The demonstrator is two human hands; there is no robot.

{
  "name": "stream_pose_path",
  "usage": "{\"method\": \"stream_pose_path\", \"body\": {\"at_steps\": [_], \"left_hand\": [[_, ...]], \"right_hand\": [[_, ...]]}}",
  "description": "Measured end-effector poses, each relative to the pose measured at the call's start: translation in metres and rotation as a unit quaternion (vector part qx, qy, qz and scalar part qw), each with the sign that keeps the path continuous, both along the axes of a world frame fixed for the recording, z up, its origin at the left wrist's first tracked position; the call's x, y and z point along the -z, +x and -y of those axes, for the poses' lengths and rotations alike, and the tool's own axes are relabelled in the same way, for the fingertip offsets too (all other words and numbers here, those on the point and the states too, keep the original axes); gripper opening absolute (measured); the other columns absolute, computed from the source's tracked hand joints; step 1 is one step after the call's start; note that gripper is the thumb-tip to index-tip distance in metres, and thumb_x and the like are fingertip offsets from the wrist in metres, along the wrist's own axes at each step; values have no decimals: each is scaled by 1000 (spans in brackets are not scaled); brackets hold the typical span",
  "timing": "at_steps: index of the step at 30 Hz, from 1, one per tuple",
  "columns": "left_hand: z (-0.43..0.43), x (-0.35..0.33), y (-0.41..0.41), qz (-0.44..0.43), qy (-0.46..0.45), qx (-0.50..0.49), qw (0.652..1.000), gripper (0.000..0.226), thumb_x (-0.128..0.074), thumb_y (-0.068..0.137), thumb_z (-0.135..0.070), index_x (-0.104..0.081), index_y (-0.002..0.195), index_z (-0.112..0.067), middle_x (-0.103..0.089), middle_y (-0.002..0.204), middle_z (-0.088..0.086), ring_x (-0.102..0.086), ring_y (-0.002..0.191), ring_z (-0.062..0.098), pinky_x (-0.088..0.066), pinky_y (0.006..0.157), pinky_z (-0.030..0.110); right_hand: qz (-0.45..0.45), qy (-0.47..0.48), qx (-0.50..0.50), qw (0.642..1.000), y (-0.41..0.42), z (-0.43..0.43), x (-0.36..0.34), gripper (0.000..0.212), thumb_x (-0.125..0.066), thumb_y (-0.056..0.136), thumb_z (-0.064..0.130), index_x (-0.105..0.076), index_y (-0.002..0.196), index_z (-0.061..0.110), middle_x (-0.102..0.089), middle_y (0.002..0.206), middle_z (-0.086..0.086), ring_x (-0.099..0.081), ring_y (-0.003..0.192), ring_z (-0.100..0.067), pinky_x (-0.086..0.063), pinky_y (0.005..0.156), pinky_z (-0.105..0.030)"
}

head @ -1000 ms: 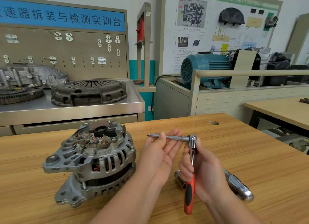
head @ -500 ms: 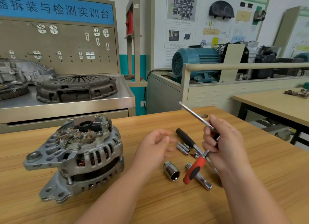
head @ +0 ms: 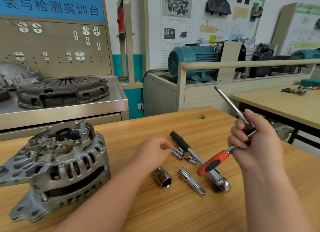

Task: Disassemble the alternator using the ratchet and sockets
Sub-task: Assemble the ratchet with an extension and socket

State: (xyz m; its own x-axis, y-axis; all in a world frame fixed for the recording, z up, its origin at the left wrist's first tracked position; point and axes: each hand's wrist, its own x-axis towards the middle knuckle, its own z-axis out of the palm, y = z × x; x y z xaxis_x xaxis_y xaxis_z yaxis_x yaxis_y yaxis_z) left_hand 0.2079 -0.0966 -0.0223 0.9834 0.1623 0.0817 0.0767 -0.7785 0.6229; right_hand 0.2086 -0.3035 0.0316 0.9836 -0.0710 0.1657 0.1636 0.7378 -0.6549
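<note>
I am at the tool-fitting step, and no fastener on the alternator (head: 57,162) has a socket on it yet. It sits at the left of the counter (head: 173,214), terminal side up, well apart from both of my grips.

My right grip (head: 254,145) is wrapped around the head end of the ratchet (head: 213,162), held above the counter. Its red and black handle slants down to the left. The thin extension bar (head: 228,101) rises from my fingers up and to the left, and its tip is bare.

My left grip (head: 152,152) reaches to the slim sockets (head: 177,152) lying side by side, with curled fingertips at their near ends. I cannot tell whether it has closed on one.

Next, I judge, I must choose a socket that matches the rear nuts, lift it and press it squarely onto the bar's tip. The sockets are small, smooth, round and lying on their sides, so they could roll or slip from a pinch.

The alternator housing is dull cast metal, ribbed and slotted, with copper windings showing through the vents and a threaded stud standing on top. The big socket (head: 163,178) is squat and polished, with an open mouth. The short chrome adapter (head: 191,184) and the black-handled ratchet (head: 180,140) lie just beside it, glossy on the grained wood.
</note>
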Motion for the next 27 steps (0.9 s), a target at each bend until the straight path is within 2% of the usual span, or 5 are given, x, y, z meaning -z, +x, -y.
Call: {"method": "stream_pose_path", "body": {"at_steps": [6,14,19,24,27], "left_hand": [[16,-1,39,-15,100,16,995,26,-66,90,-31,-64,116,-29,-64,118,-8,-58,107,13,-48,82,27],[33,6,61,-36,166,21,985,23,-72,81,-37,-56,91,-25,-60,92,-6,-57,86,15,-49,68,31],[36,11,63,-12,189,0,982,12,-67,84,-20,-58,90,-24,-61,92,-3,-58,85,18,-51,69,32],[33,18,59,30,116,2,993,17,-67,84,-21,-52,86,-30,-61,91,-7,-56,82,13,-43,60,25],[24,10,52,56,-13,-4,998,21,-66,88,-22,-56,99,-37,-57,86,-17,-55,76,1,-43,59,20]], "right_hand": [[-19,-7,1,1000,4,-2,3,22,-53,94,13,-48,73,14,-46,53,2,-31,36,-4,-21,30,-13],[-25,-20,-11,999,7,-6,7,19,-54,93,11,-48,75,12,-47,52,0,-30,35,-5,-21,30,-14],[-30,-23,-16,999,6,-8,6,19,-53,93,11,-48,75,12,-47,52,0,-30,35,-5,-20,31,-14],[-28,-29,-21,999,5,-10,7,19,-54,93,11,-49,75,12,-47,52,0,-29,36,-5,-19,31,-14],[-34,-32,-20,999,6,-11,8,19,-54,94,10,-51,75,12,-47,52,0,-30,36,-6,-21,31,-15]]}}
